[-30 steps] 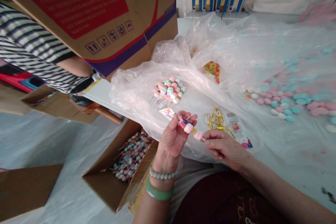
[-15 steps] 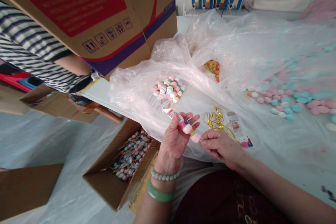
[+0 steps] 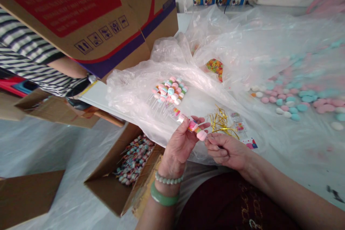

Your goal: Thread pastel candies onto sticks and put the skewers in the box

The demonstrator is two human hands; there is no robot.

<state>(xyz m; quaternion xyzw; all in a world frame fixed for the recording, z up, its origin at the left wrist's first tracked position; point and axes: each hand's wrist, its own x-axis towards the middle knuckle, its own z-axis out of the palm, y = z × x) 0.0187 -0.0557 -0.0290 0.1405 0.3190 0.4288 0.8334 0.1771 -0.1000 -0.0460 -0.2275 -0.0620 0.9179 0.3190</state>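
Note:
My left hand [image 3: 180, 139] holds a marshmallow skewer [image 3: 201, 135] with pink and coloured pieces; a printed wrapper seems to cover part of it. My right hand [image 3: 223, 148] pinches at the skewer's pink end; what lies between those fingertips is too small to make out. Beyond my left hand, several finished-looking marshmallow skewers [image 3: 172, 90] lie in a pile with their white sticks toward me. Gold twist ties [image 3: 221, 122] lie beyond my right hand, beside printed clear bags [image 3: 237, 122].
Loose pink, blue and white marshmallows [image 3: 289, 104] spread over plastic sheeting [image 3: 242, 95] at right. A large carton [image 3: 107, 10] stands at back left, a person in a striped shirt [image 3: 24, 43] behind it. Below the table edge, an open box [image 3: 105, 183] holds many skewers.
The skewer has turned slightly in my left hand, and its pink end sits a little higher. My right fingers stay at that end. The whole view has shifted slightly.

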